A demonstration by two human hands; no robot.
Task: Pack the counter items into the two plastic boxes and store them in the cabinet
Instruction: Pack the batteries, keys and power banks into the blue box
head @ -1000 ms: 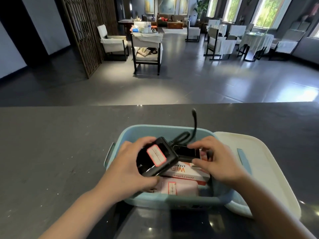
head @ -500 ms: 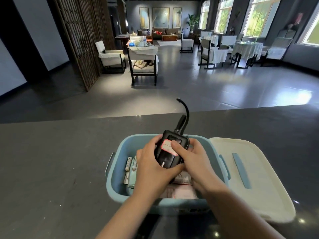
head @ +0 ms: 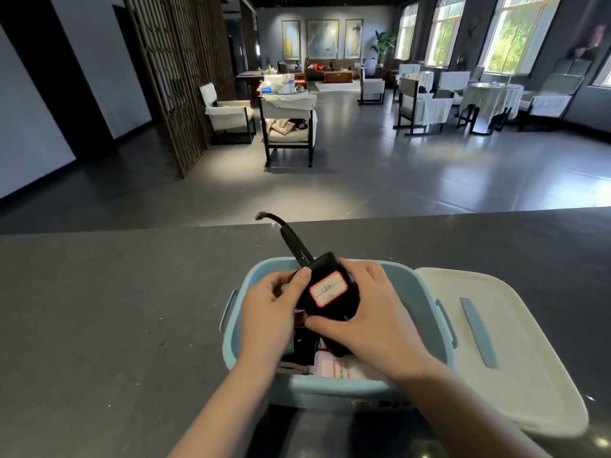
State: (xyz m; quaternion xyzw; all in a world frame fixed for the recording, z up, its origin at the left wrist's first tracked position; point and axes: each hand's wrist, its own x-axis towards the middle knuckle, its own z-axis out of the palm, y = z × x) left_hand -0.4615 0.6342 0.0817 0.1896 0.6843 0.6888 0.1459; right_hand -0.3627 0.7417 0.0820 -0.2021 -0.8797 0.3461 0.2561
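A: Where is the thing being packed?

B: The black device [head: 330, 289], the one with a red-bordered label, is held over the blue box [head: 413, 285] on the dark counter [head: 115, 309]. The right hand [head: 367, 319] wraps its fingers around the body; the left hand [head: 274, 305] pinches its upper left edge with thumb and fingers closed.

A: What might go wrong?

B: The stiff black cord [head: 291, 236] sticks up past the box's far rim. If it goes in uncoiled, I'd judge the white lid [head: 502, 342] (lying just to the right) may not seat. The box also looks crowded with a white packet [head: 340, 368] and dark items, so pressing down could wedge things.
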